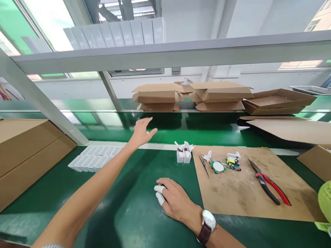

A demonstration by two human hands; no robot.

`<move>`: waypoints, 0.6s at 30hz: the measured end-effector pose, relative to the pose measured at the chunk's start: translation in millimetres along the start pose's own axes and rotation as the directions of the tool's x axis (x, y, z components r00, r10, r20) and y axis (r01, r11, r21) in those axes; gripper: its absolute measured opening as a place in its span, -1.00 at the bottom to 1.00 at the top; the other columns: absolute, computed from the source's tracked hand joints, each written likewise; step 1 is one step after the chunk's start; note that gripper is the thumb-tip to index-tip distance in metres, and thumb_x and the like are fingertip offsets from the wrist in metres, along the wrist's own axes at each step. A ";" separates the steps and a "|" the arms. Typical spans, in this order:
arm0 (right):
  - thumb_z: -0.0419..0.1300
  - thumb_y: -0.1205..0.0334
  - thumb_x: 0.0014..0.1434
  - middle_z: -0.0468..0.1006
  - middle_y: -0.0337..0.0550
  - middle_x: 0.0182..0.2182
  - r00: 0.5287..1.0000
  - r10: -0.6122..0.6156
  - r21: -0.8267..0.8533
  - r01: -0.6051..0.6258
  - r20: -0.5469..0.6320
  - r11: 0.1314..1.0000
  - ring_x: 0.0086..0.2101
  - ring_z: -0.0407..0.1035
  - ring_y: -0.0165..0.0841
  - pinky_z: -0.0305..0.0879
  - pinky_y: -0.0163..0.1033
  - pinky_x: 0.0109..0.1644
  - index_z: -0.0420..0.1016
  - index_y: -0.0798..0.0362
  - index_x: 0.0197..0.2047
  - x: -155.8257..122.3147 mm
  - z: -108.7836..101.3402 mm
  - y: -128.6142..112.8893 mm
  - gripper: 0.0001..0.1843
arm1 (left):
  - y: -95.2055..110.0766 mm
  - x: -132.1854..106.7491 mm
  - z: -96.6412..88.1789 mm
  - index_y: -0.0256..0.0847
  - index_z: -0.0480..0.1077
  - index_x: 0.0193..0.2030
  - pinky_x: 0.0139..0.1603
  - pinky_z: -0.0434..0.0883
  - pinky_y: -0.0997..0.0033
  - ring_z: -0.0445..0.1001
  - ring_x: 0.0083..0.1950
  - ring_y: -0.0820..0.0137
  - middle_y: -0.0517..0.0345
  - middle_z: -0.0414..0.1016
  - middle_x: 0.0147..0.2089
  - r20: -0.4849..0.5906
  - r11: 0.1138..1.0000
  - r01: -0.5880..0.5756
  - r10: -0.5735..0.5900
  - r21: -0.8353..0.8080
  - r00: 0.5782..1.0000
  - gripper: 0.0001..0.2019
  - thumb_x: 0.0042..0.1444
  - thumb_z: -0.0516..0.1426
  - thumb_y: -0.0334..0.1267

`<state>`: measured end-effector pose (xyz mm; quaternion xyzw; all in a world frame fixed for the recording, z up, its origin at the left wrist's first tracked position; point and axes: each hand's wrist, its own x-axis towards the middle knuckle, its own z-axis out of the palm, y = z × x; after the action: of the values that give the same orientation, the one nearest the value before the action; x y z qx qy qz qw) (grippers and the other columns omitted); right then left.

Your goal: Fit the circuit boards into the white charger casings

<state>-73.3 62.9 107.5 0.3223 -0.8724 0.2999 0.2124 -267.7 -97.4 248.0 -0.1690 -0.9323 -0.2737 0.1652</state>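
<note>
My left hand (141,133) is stretched forward over the far edge of the green bench, its thumb apart from the fingers and nothing visible in it. A small white patch shows between thumb and fingers; I cannot tell what it is. Below the left forearm lie two rows of white plastic cases (89,161), partly hidden by the arm. My right hand (177,200) rests on the bench, fingers loosely spread, with white finger cots on two digits. Beyond it stand two small white cases (183,157) with wires and white pieces on top.
On brown paper (232,198) lie tweezers (204,165), a green circuit board (217,167), another board with components (233,163) and red-black pliers (269,182). A large carton (31,151) stands left. Folded cardboard boxes (157,96) sit at the back, under a metal rail (170,55).
</note>
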 end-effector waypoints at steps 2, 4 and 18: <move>0.16 0.43 0.31 0.60 0.07 0.02 1.000 0.002 0.000 -0.002 0.003 1.000 -0.09 0.54 -0.15 0.59 -0.02 0.05 0.50 0.07 0.01 0.4 1.5 0.0 -0.76 | -19.2 14.5 22.4 -0.23 0.34 0.35 0.44 0.23 -0.20 0.23 0.47 -0.13 -0.26 0.40 0.37 0.048 0.995 0.083 -0.086 0.060 0.995 -0.37 0.25 0.26 0.07; 0.16 0.44 0.28 0.60 0.05 0.03 1.000 0.010 0.000 -0.010 0.000 1.000 -0.09 0.54 -0.16 0.59 -0.04 0.06 0.51 0.07 0.00 0.7 3.2 0.2 -0.75 | -39.6 20.8 40.4 -0.23 0.35 0.34 0.39 0.27 -0.25 0.28 0.43 -0.14 -0.28 0.38 0.37 0.078 0.983 0.144 -0.153 0.112 0.985 -0.40 0.27 0.26 0.04; 0.13 0.45 0.31 0.63 0.01 -0.05 0.982 -0.031 0.065 0.044 -0.189 0.997 -0.11 0.57 -0.21 0.59 -0.09 0.00 0.52 0.01 0.09 13.2 -9.3 7.2 -0.66 | -41.5 -67.7 44.8 -0.03 0.42 0.31 0.33 0.40 0.00 0.47 0.24 0.09 0.04 0.60 0.20 0.240 0.990 -0.135 0.123 0.038 0.963 -0.52 0.24 0.22 -0.21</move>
<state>-85.9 67.7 119.0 0.3161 -0.8314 0.3548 0.2879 -234.0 -120.1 166.4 -0.2562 -0.9394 -0.2149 0.0749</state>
